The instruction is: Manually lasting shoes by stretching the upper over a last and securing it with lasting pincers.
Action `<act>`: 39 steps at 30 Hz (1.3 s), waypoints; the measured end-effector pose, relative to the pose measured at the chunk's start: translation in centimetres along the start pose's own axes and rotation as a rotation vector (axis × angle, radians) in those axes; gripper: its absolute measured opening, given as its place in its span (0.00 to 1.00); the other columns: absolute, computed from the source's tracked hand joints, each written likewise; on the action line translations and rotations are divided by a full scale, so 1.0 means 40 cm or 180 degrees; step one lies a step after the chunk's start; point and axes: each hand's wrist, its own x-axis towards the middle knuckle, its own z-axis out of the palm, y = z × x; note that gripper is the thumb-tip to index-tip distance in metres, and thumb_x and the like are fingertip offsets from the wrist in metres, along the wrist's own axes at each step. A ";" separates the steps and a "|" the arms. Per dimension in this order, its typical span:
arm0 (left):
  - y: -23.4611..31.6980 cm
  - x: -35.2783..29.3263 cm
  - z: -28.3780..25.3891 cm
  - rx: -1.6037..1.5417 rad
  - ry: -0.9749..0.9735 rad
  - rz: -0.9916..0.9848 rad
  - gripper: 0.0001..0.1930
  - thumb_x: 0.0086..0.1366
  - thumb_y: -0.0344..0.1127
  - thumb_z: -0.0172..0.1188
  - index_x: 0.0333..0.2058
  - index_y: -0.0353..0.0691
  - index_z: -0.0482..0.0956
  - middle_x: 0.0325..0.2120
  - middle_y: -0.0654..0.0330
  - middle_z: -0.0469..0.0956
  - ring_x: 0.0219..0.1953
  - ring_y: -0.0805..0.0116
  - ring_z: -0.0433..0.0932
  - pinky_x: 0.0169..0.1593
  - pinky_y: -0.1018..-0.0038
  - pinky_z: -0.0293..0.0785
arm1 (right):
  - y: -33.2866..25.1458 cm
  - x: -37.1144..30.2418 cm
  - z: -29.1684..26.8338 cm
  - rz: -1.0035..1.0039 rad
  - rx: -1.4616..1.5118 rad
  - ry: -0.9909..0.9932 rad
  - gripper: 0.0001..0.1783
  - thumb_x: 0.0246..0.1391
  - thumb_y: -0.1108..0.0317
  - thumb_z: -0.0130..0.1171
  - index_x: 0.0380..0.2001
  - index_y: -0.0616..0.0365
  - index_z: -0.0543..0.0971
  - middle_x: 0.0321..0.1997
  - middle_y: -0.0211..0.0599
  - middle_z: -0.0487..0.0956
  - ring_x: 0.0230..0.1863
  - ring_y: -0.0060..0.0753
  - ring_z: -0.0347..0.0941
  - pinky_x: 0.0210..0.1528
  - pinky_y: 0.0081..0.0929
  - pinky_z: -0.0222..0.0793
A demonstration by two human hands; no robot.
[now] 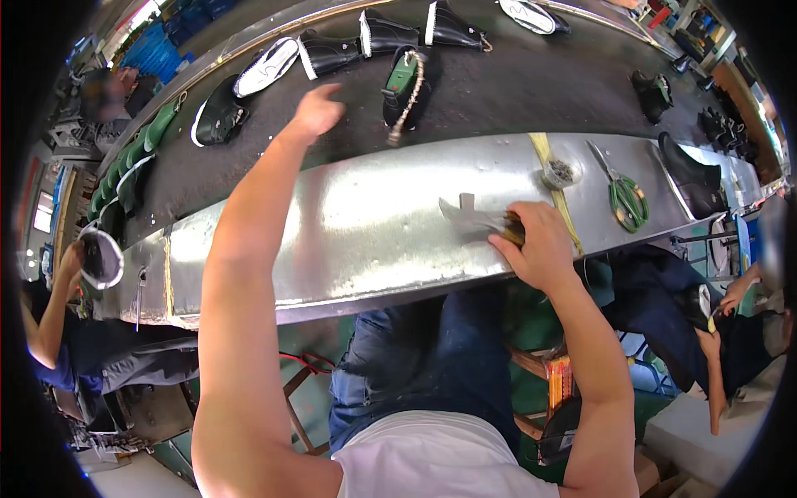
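My left hand point(320, 114) reaches out over the dark work belt point(349, 116), with its fingers apart and nothing in it. It is nearest to the black boot with a green last and a beaded cord point(404, 87), but does not touch it. Low over the metal bench top point(332, 224), my right hand point(541, 242) is closed around the handle of metal pincers point(481, 217). Their broad jaws point left and carry a small square head; motion blurs them a little.
Black shoes with white soles point(390, 35) line the belt's far side. Green lasts point(137, 158) stand at left. Scissors with green-wrapped handles point(627, 195), a small cup of bits point(559, 173) and a black boot point(693, 176) stand on the bench's right. Co-workers sit on both sides.
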 end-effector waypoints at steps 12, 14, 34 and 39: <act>-0.462 0.314 -0.371 0.2499 0.1975 -0.0623 0.48 0.63 0.62 0.57 0.67 0.29 0.52 0.70 0.41 0.51 0.73 0.46 0.47 0.73 0.56 0.48 | -0.007 0.008 -0.014 0.0156 -0.0090 -0.0127 0.26 0.38 0.59 0.75 0.39 0.56 0.77 0.38 0.39 0.78 0.39 0.47 0.74 0.44 0.41 0.67; -0.498 0.356 -0.432 0.2735 0.1949 -0.0721 0.51 0.61 0.64 0.59 0.67 0.26 0.52 0.69 0.40 0.55 0.73 0.46 0.51 0.72 0.57 0.51 | -0.007 0.013 -0.008 0.0149 -0.0003 -0.0089 0.26 0.36 0.59 0.76 0.39 0.56 0.77 0.38 0.38 0.78 0.39 0.46 0.74 0.44 0.40 0.67; -0.027 -0.378 -0.277 -0.3085 0.0624 -0.0426 0.21 0.73 0.43 0.54 0.53 0.30 0.73 0.41 0.53 0.82 0.38 0.60 0.83 0.35 0.69 0.79 | -0.023 -0.015 -0.012 0.0205 -0.0097 0.0082 0.26 0.46 0.55 0.71 0.44 0.58 0.76 0.41 0.42 0.79 0.44 0.49 0.74 0.47 0.43 0.68; 0.013 -0.942 -0.160 -0.3611 0.0195 -0.0452 0.44 0.54 0.52 0.74 0.61 0.36 0.63 0.54 0.48 0.74 0.55 0.50 0.77 0.59 0.50 0.75 | -0.028 -0.018 -0.001 -0.0026 -0.0122 0.0227 0.26 0.50 0.52 0.68 0.45 0.59 0.76 0.42 0.44 0.79 0.45 0.51 0.74 0.50 0.45 0.68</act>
